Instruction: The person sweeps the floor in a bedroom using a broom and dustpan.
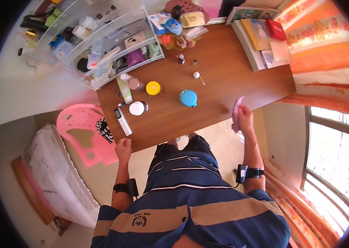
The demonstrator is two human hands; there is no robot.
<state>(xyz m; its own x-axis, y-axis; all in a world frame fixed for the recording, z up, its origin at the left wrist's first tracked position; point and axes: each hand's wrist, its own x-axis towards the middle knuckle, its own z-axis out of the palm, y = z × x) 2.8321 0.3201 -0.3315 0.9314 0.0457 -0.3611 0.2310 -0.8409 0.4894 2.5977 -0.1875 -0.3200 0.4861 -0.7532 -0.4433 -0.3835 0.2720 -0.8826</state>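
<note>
At four o'clock of the tabletop (pixel 149 126), the right hand (pixel 246 119) pinched a purple cloth (pixel 236 116), long roughly twelve-to-six, while the left hand (pixel 123 149), well apart, curled closed at eight.

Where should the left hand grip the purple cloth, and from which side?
Probably pinch its near end, coming from the left: the purple cloth looks thin, and the right hand holds it from the right, leaving that end uncovered.
</note>
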